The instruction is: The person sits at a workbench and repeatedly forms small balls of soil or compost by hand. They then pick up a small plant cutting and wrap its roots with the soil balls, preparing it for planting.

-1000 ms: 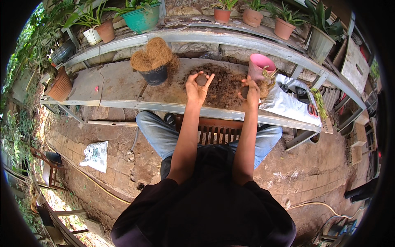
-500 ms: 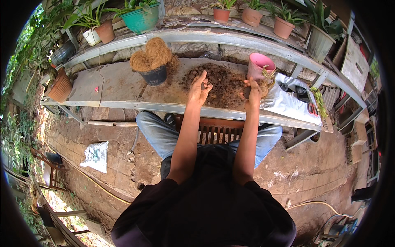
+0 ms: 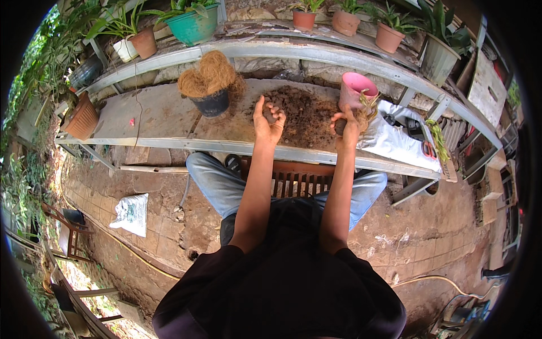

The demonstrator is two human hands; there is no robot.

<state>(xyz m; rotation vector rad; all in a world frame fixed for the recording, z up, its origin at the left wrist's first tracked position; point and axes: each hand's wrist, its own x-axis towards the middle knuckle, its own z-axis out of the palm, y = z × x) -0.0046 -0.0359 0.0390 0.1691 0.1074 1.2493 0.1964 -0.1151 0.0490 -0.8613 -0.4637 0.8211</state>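
Observation:
My left hand (image 3: pixel 269 123) is palm up over the near left side of a heap of dark soil (image 3: pixel 302 110). Its thumb points up and its loosely bent fingers are apart, with nothing plainly held. My right hand (image 3: pixel 349 125) hovers at the soil's right side, fingers curved and parted. A dark patch shows within its curl; whether that is soil in the palm or shade, I cannot tell. Just beyond this hand stands a pink pot (image 3: pixel 357 90). Beside its wrist lies a plant with wilted leaves (image 3: pixel 370 105) and a brown, fibrous root clump, partly hidden.
A black pot (image 3: pixel 210 105) heaped with coconut fibre (image 3: pixel 212 76) stands left on the bench (image 3: pixel 152 107). A white sack (image 3: pixel 389 138) with red-handled scissors (image 3: pixel 429 150) lies right. A terracotta pot (image 3: pixel 83 118) tilts at the left end. Potted plants line the shelf behind.
The fingers of both hands have loosened and spread. My left hand has shifted slightly left, and its thumb now stands apart. Pots, sack and soil look the same.

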